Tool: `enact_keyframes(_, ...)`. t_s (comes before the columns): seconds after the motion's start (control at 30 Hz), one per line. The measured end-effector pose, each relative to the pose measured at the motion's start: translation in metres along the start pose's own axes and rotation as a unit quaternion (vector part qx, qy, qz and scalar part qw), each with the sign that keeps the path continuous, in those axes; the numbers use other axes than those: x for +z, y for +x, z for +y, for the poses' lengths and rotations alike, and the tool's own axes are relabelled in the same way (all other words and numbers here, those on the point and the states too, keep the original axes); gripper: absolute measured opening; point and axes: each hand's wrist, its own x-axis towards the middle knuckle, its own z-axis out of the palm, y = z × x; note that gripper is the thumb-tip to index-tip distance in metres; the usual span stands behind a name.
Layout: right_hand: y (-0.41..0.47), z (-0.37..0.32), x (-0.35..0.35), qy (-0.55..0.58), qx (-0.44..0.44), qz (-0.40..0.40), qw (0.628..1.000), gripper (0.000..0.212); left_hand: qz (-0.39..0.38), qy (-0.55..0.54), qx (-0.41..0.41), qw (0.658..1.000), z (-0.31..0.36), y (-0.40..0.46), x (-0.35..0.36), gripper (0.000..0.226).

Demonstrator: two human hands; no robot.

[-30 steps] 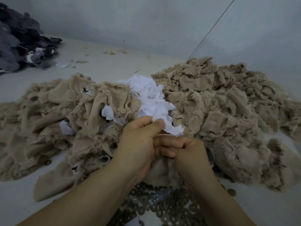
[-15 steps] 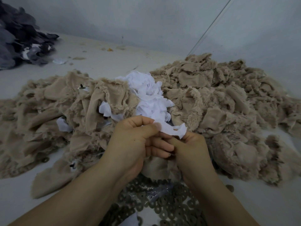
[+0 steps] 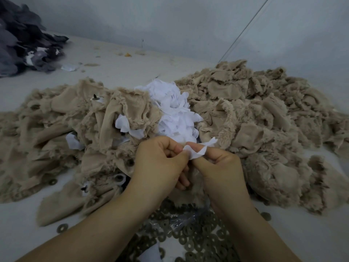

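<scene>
Pale grey worktop [image 3: 132, 72] runs back to a bare grey wall [image 3: 170, 25], and the only open stretches lie along that far edge and at the near left and near right corners. A dark grey cloth pile [image 3: 22, 40] fills the far left corner, well apart from my work. Two heaps of beige plush pieces spread across the middle: the left heap [image 3: 56, 120] reaches toward the left edge and the right heap [image 3: 264, 114] toward the right edge. A mound of white scraps [image 3: 173, 110] sits between them. Brown ring washers [image 3: 188, 241] lie thick at the near edge under my forearms, with a few strays loose beside them. My left hand [image 3: 160, 163] and right hand [image 3: 221, 167] meet just in front of the white mound, both pinching one white scrap [image 3: 198, 151] between thumb and fingertips. It is small, thin and crumpled, with ragged pointed tips sticking out to the right, held just above the beige plush.
</scene>
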Motion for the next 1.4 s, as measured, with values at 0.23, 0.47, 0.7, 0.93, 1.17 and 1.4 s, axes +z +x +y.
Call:
enact_keyframes(0.23,0.001,0.003,0.0,0.053,0.048,-0.046,0.996,0.014,0.024,0.038,0.036,0.998,0.0,0.0,0.0,0.018)
enact_keyframes(0.47,-0.001,0.003,0.003,0.057,0.014,-0.062,0.996,0.026,0.03,0.034,0.033,0.998,-0.002,0.0,0.0,0.015)
enact_keyframes(0.7,-0.002,0.003,0.006,0.079,0.061,0.007,0.995,0.055,0.03,0.025,0.015,0.999,-0.006,0.001,0.002,0.016)
enact_keyframes(0.93,-0.003,-0.004,0.01,0.117,0.072,0.037,0.99,0.078,0.01,-0.007,-0.005,1.0,-0.004,0.002,-0.004,0.015)
enact_keyframes(1.17,0.0,0.006,0.004,0.032,0.034,0.04,0.998,0.018,0.024,0.01,0.004,1.0,-0.004,0.004,-0.005,0.02)
enact_keyframes(1.4,0.001,0.002,0.005,0.011,0.0,0.046,0.999,0.047,0.027,0.011,0.024,0.999,-0.004,0.002,-0.004,0.023)
